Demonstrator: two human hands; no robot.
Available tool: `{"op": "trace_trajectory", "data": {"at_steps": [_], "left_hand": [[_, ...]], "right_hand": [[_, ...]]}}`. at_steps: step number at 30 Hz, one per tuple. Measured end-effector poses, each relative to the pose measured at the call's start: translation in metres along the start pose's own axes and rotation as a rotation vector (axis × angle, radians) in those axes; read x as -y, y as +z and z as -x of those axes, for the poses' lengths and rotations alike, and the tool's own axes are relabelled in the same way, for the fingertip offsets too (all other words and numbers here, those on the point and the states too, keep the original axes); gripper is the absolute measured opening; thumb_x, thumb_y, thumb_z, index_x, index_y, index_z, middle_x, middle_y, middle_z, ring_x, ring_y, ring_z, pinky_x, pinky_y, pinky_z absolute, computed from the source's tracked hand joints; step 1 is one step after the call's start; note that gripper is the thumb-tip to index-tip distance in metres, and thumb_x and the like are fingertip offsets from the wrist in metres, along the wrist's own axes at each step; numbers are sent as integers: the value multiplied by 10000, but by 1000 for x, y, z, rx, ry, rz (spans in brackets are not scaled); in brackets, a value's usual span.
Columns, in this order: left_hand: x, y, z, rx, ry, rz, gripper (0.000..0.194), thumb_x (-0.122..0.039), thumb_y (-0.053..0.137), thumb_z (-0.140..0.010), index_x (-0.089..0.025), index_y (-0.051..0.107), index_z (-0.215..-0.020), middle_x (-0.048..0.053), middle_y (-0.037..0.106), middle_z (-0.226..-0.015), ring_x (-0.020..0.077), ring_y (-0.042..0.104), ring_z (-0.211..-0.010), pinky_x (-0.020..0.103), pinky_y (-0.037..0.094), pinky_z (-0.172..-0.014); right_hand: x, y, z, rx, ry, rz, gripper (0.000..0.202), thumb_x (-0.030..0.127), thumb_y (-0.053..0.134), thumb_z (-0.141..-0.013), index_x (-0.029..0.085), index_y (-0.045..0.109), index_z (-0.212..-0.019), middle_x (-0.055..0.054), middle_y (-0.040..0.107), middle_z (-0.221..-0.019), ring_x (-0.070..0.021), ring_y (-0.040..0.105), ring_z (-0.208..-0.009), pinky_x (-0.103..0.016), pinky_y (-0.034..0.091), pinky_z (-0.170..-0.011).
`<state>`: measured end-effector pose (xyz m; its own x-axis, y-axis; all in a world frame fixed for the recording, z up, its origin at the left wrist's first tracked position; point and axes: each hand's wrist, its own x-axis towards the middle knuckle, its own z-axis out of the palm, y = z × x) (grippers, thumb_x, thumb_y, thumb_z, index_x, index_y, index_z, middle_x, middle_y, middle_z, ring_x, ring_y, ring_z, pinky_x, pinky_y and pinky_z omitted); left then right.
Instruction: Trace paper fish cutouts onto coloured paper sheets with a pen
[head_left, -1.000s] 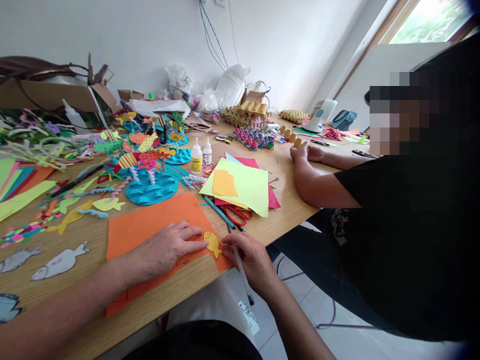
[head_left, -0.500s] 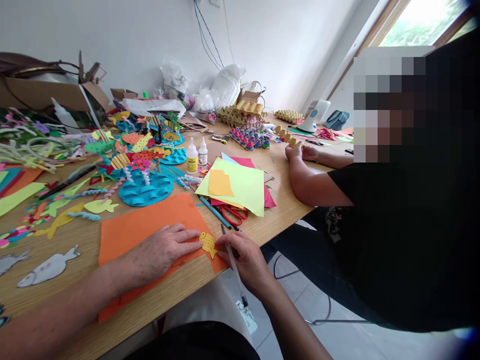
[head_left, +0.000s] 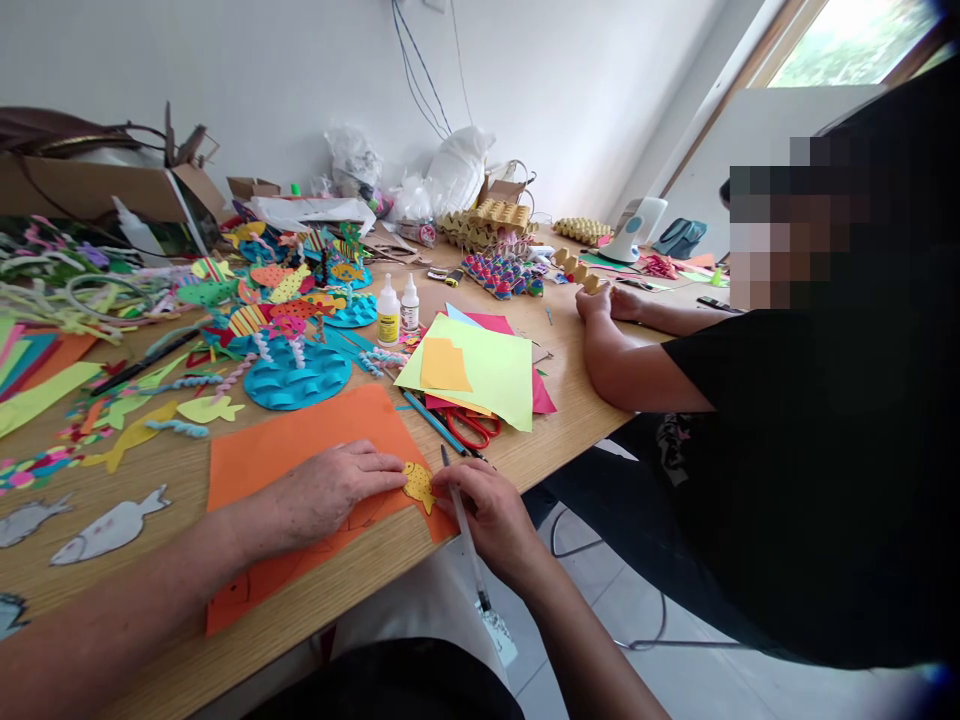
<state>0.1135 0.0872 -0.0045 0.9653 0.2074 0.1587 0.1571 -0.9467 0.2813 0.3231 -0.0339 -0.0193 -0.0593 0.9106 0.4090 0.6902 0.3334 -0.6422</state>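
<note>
Red-handled scissors (head_left: 475,443), a lime sheet (head_left: 495,375) and two glue bottles (head_left: 388,322) crowd the table (head_left: 574,385) beyond the orange sheet (head_left: 300,440); two greyish-white paper fish (head_left: 112,528) lie left of it. One yellow paper fish (head_left: 417,487) lies by the orange sheet's right edge, under the left hand's (head_left: 326,490) outstretched fingertips; the right hand (head_left: 491,510), fingers at its tail, grasps one clear-barrelled pen (head_left: 466,545)

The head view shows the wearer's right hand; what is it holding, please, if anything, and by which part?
The right hand holds a clear pen by its barrel, toward its far end; the dark near end is free.
</note>
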Motion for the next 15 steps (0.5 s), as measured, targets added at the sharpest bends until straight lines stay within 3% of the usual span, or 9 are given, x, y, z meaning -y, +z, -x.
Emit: {"op": "trace_trajectory", "data": {"at_steps": [8, 15], "left_hand": [[11, -5, -7, 60, -10, 124, 427, -61, 373, -910, -288, 578, -1207, 12, 617, -1166, 163, 554, -1050, 265, 423, -907], [7, -7, -5, 76, 29, 40, 419, -57, 376, -903, -280, 600, -1179, 18, 605, -1208, 186, 551, -1049, 282, 431, -890]], "right_hand": [[-1, -1, -2, 63, 21, -21, 165, 78, 590, -801, 199, 627, -906, -42, 681, -861, -189, 595, -854, -278, 479, -734], [-2, -5, 0, 21, 57, -84, 143, 105, 638, -779, 187, 629, -895, -44, 672, -844, -184, 597, -822, -271, 473, -710]]}}
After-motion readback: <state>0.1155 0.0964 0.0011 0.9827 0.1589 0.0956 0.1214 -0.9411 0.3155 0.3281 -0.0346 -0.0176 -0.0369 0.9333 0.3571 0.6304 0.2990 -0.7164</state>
